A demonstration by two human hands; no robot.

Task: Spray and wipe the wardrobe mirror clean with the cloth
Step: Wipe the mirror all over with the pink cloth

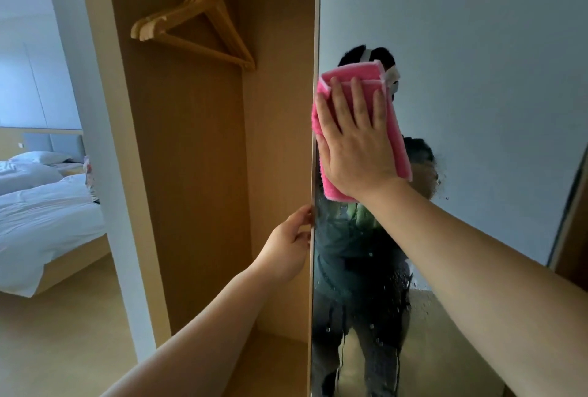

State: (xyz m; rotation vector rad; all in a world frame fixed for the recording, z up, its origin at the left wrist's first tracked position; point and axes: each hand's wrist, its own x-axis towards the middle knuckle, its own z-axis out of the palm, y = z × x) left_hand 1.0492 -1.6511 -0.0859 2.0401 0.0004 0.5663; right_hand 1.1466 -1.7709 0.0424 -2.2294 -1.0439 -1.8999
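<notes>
The wardrobe mirror [477, 46] covers the open door on the right; droplets and wet runs streak its lower part. A folded pink cloth [397, 142] lies flat against the glass near the mirror's left edge. My right hand [356, 135] presses on the cloth with fingers spread and pointing up. My left hand [292, 244] grips the door's left edge lower down, fingers curled round behind it. No spray bottle is in view.
The open wardrobe [197, 174] is to the left of the door, with several wooden hangers [194, 21] on its rail. A bed with white bedding [38, 212] stands at far left. A dark door frame [569, 221] is reflected at the right.
</notes>
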